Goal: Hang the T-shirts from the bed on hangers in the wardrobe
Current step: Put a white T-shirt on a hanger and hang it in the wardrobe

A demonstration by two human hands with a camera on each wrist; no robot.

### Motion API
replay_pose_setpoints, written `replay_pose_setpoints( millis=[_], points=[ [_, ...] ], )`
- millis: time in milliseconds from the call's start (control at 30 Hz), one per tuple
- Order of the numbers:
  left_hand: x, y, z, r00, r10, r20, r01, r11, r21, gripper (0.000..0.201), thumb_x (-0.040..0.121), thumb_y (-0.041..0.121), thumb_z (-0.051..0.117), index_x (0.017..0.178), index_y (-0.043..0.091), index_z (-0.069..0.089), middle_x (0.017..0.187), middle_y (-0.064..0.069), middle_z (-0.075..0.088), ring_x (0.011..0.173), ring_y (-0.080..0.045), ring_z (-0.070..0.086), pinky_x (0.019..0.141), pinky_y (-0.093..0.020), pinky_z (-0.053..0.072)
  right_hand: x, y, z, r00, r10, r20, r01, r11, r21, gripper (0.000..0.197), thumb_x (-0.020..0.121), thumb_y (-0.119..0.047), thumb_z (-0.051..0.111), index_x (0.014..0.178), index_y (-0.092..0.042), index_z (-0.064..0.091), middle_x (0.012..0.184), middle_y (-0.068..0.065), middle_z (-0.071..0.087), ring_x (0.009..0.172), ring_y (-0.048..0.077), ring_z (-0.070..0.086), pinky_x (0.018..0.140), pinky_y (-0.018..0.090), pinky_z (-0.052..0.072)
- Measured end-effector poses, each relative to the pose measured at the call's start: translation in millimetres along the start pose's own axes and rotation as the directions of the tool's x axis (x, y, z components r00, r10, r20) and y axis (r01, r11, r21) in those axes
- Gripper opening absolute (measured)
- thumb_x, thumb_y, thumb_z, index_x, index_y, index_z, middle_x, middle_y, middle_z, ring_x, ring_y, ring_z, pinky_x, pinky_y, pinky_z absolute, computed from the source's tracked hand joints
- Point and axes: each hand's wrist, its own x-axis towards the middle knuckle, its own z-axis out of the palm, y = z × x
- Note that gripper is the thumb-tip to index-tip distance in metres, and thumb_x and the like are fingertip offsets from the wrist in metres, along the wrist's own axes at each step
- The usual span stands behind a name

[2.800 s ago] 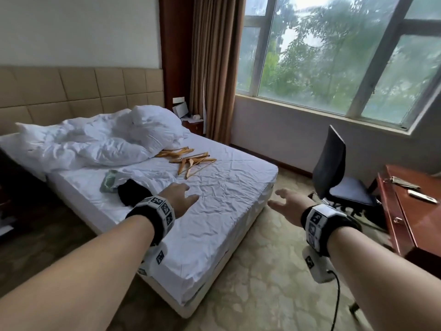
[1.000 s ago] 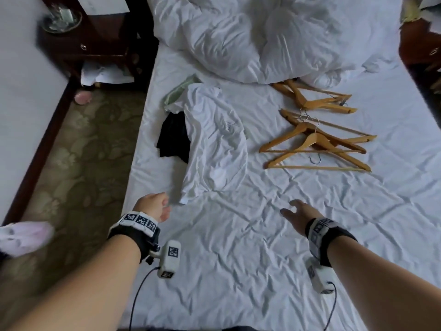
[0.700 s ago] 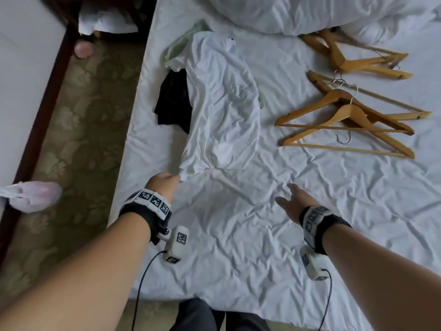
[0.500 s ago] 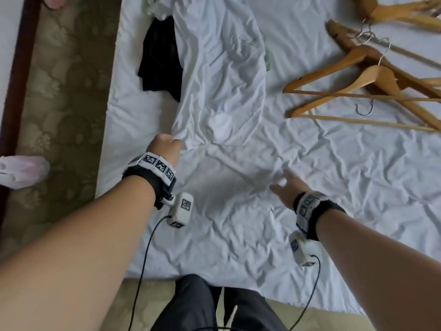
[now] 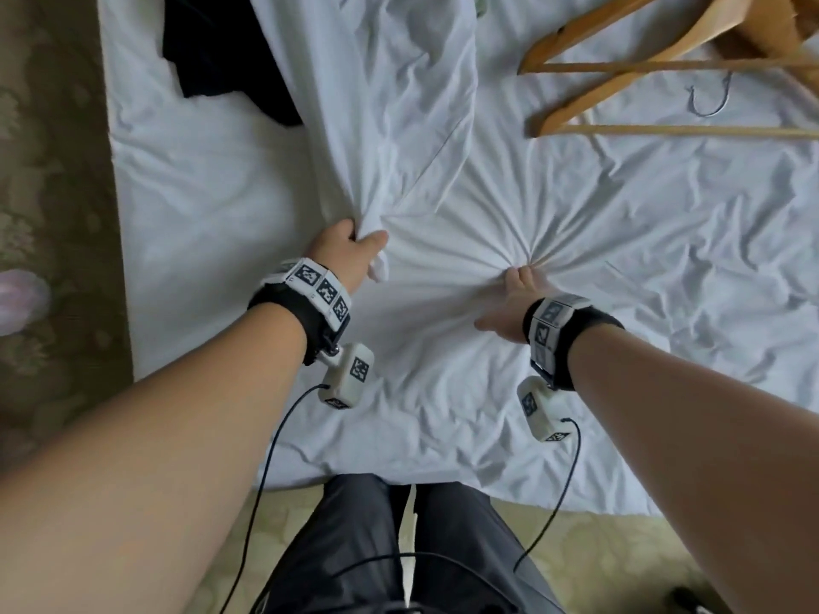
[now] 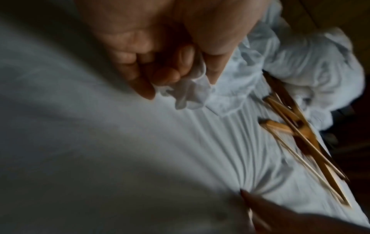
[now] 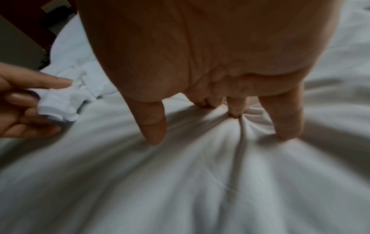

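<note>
- Left hand: fingers and thumb curled round a bunched corner of the white T-shirt; the wad of cloth shows between thumb and fingers in the left wrist view.
- Right hand: fingers pressed down into the bed sheet, gathering it into a pucker with folds radiating out from the fingertips. Thumb held apart and straight. Whether any T-shirt cloth is in that pinch cannot be told.
- White T-shirt: one, lying on the bed, running from the left hand up toward the top of the head view.
- Black garment: one, just left of the white T-shirt and partly under its edge.
- A sliver of green cloth at the top edge, kind not readable.
- Wooden hangers: at least two in the head view, overlapping, upper right on the sheet; one metal hook seen. Well apart from both hands.
- Person stands at the bed's near edge, dark trousers against it; patterned carpet to the left.
</note>
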Motion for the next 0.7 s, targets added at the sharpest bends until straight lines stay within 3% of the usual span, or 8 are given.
replay_pose_setpoints(
  millis=[133,233,367,400,467,533,600,700],
  points=[
    [-22.6,12.5,-0.1,0.98,0.108,0.169,-0.123,0.989,0.08,0.023,0.092,0.042,0.07,0.093,0.019,0.071,0.075,0.003,0.073,0.068,-0.012,0.068,0.067,-0.026,0.053,-7.4,0.2,3.5,1.0,0.014,0.01,-0.015,0.997,0.077,0.111,0.086,-0.046,0.073,0.163,-0.015,0.0,0.171,0.002,-0.005,0.157,0.019,-0.003,0.125,0.038,0.011],
    [-49.6,34.8,-18.6,0.958,0.176,0.227,-0.194,0.979,0.059,0.021,0.094,0.043,0.068,0.097,0.023,0.074,0.088,0.001,0.076,0.08,-0.007,0.07,0.075,-0.021,0.052,-31.5,4.8,-8.7,1.0,-0.011,0.009,0.011,0.995,0.1,0.101,0.087,-0.037,0.073,0.163,-0.018,0.009,0.169,0.0,0.009,0.153,0.025,0.021,0.119,0.041,0.029],
    [-103.1,81.9,-58.3,0.943,0.261,0.209,-0.265,0.964,-0.009,0.033,0.088,0.051,0.069,0.104,0.023,0.077,0.09,0.003,0.077,0.085,-0.018,0.074,0.088,-0.038,0.059,-81.1,-1.9,-48.7,0.999,-0.02,-0.033,0.026,0.98,0.195,0.107,0.09,-0.037,0.073,0.163,-0.024,-0.005,0.154,0.013,0.046,0.128,0.034,0.056,0.096,0.039,0.05],
    [-121.3,96.2,-69.7,0.936,0.291,0.2,-0.289,0.957,-0.041,0.033,0.084,0.052,0.07,0.099,0.023,0.077,0.086,0.002,0.077,0.08,-0.019,0.074,0.087,-0.043,0.06,-95.0,-7.1,-60.6,0.995,-0.032,-0.093,0.054,0.969,0.241,0.11,0.09,-0.038,0.074,0.163,-0.025,-0.007,0.15,0.015,0.049,0.123,0.033,0.059,0.088,0.037,0.051],
    [-161.3,122.9,-94.1,0.92,0.361,0.151,-0.344,0.93,-0.129,0.034,0.076,0.05,0.072,0.09,0.02,0.077,0.082,-0.002,0.078,0.076,-0.025,0.074,0.088,-0.049,0.06,-131.0,-21.1,-85.7,0.97,-0.097,-0.222,0.17,0.925,0.339,0.113,0.087,-0.039,0.077,0.163,-0.027,-0.006,0.155,0.013,0.041,0.129,0.032,0.055,0.092,0.037,0.05],
    [-204.1,146.3,-120.2,0.898,0.429,0.093,-0.396,0.883,-0.251,0.033,0.07,0.049,0.075,0.087,0.021,0.079,0.087,-0.005,0.079,0.085,-0.03,0.075,0.092,-0.051,0.058,-173.3,-42.2,-105.7,0.923,-0.193,-0.334,0.324,0.856,0.402,0.115,0.078,-0.044,0.081,0.163,-0.031,0.004,0.156,0.006,0.038,0.136,0.027,0.048,0.098,0.035,0.047],
    [-244.9,164.7,-143.9,0.867,0.497,0.042,-0.455,0.822,-0.342,0.026,0.069,0.05,0.077,0.085,0.029,0.081,0.089,-0.002,0.079,0.09,-0.027,0.075,0.095,-0.047,0.057,-201.6,-62.8,-119.4,0.86,-0.254,-0.444,0.449,0.789,0.419,0.11,0.062,-0.056,0.081,0.156,-0.04,0.026,0.144,-0.005,0.05,0.128,0.02,0.055,0.097,0.035,0.051],
    [-304.3,188.9,-184.1,0.812,0.573,-0.113,-0.539,0.659,-0.525,0.027,0.071,0.04,0.08,0.091,0.022,0.081,0.094,-0.01,0.078,0.091,-0.029,0.074,0.09,-0.045,0.056,-239.6,-82.9,-147.4,0.762,-0.35,-0.546,0.564,0.772,0.292,0.063,0.062,-0.06,0.066,0.121,-0.042,0.058,0.112,-0.014,0.064,0.099,0.014,0.063,0.085,0.038,0.056]
  ],
)
